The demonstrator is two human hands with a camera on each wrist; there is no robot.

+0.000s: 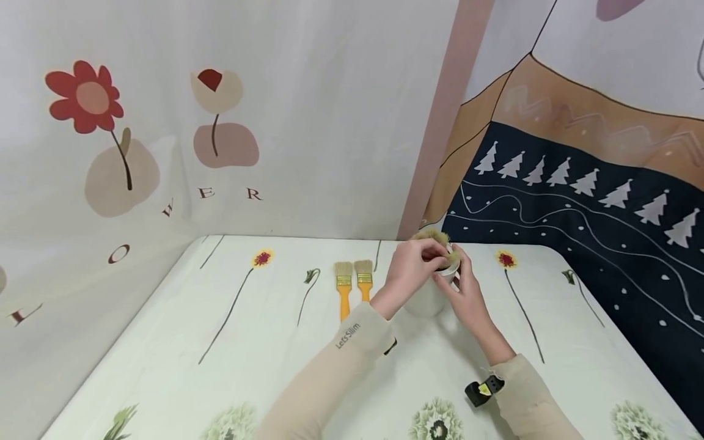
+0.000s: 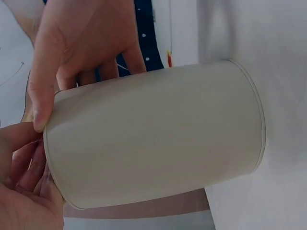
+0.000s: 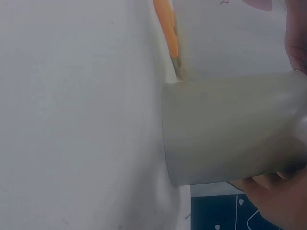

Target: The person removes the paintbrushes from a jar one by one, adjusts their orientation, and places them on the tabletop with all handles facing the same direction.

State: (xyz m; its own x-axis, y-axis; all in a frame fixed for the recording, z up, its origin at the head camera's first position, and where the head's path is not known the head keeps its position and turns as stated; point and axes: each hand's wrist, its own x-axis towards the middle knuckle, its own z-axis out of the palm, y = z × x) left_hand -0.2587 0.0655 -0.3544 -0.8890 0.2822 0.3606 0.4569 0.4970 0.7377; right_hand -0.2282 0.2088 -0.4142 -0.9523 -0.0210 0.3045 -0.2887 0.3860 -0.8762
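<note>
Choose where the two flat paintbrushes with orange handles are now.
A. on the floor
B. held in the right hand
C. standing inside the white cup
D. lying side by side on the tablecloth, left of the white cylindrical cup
D: the two flat paintbrushes with orange handles lie side by side on the flower-printed tablecloth, left of the white cylindrical cup that both hands touch.

the left sleeve [image 1: 352,339] reads "let'sslim"; scattered letters "l o w e r" stand on the wall cloth [image 1: 220,201].

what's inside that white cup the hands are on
Tan brush bristles stick up above the white cup, so brushes stand in it. The left hand and right hand cover the rim, so how many brushes there are cannot be seen; the wrist views show only the cup's outer wall.
</note>
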